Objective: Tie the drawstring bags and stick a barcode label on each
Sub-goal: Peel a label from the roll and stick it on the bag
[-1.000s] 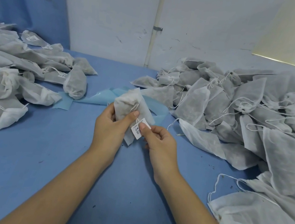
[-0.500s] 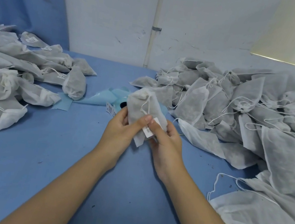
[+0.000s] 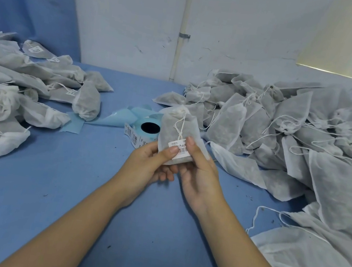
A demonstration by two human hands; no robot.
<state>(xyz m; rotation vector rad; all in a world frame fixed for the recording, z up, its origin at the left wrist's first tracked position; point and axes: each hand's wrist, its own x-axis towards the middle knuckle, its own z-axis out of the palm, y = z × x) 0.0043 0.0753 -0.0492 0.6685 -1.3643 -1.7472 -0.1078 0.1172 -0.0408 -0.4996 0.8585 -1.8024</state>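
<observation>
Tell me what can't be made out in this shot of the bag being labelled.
Head view:
Barcode label: print too small, both thumbs cover its ends.
Drawstring bag: its back faces away from the camera.
Label roll: partly behind that bag.
Right pile of bags: cut off by the right edge.

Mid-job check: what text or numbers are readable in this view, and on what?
Nothing reads as words or digits.
Barcode label on the held bag: bars and reddish print, too blurred.
Loose label strip: barcodes, print too small.
Labels on the left pile: too small.
</observation>
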